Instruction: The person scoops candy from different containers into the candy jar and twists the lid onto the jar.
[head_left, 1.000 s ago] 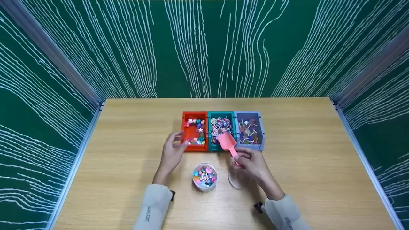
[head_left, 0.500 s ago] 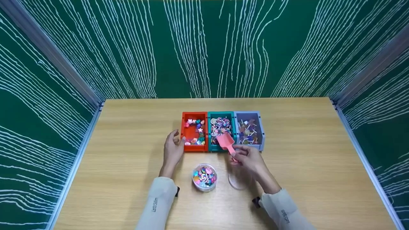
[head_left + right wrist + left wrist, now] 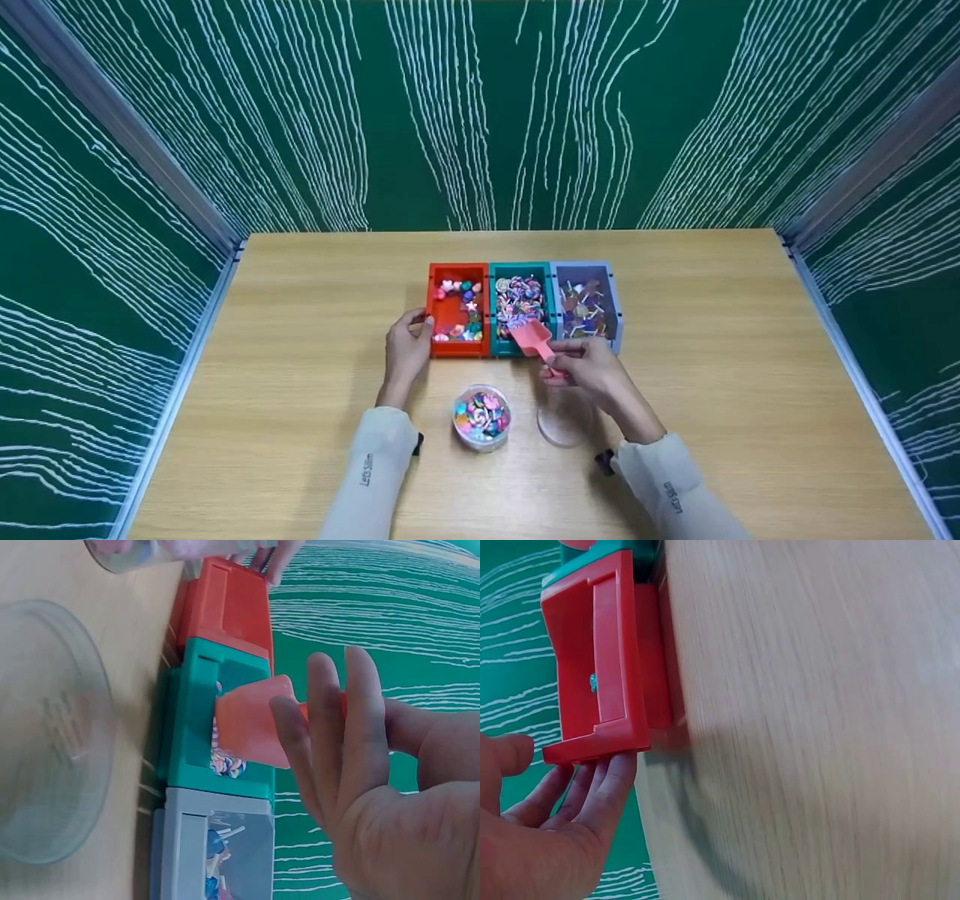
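My right hand (image 3: 589, 369) pinches the handle of a pink scoop (image 3: 532, 337) between thumb and fingers. The scoop's front edge dips into the green bin (image 3: 554, 300), among striped candy-like pieces (image 3: 517, 292); a few pieces show at its lip. In the right wrist view, the scoop (image 3: 251, 720) overlaps the green bin's opening. On the other side, my left hand (image 3: 407, 351) rests against the outer left wall of the red bin (image 3: 442, 348). The left wrist view shows the fingers (image 3: 607, 795) extended at that wall, with the thumb held apart.
A grey-blue bin (image 3: 618, 330) with stick lollipop pieces joins the green bin's right side. In front stand a clear round tub (image 3: 482, 445) filled with colourful charms and a clear round lid (image 3: 564, 427). Green walls with white lines border the wooden table (image 3: 300, 300).
My left hand has drawn back from over the red bin's edge and settled against its side. The scoop has lowered slightly and pushed in among the striped pieces; some now show at its lip.
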`<move>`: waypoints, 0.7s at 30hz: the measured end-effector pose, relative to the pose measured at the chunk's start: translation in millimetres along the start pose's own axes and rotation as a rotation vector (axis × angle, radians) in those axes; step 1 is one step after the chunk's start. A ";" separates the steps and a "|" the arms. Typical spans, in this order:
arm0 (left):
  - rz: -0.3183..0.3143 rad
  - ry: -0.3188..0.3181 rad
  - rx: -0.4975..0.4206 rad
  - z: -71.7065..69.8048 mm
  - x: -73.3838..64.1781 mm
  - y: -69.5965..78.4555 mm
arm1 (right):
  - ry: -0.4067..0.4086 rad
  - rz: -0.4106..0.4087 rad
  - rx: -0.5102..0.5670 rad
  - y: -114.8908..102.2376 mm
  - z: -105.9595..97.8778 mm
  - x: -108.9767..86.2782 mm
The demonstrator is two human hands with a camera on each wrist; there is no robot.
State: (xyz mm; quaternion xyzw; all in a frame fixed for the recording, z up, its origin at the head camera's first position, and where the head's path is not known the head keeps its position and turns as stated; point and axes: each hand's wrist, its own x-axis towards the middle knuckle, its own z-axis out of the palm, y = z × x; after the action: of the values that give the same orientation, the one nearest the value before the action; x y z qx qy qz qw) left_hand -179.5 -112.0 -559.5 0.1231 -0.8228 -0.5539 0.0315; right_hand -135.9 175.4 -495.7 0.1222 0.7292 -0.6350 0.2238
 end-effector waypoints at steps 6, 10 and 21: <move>-0.010 0.024 -0.028 2.2 2.4 -1.6 | -0.020 0.011 0.007 -5.5 -3.8 1.4; -0.050 0.039 -0.067 1.0 6.1 3.2 | -0.024 0.021 -0.032 -13.0 -6.9 2.8; -0.050 0.068 -0.055 -0.6 9.9 7.9 | -0.033 0.045 -0.082 -28.8 -6.8 20.8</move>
State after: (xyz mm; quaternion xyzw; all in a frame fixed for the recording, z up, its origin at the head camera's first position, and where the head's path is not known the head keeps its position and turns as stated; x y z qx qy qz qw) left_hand -190.3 -112.1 -552.9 0.1615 -0.8025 -0.5723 0.0492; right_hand -168.6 175.2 -479.9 0.1189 0.7479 -0.6013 0.2548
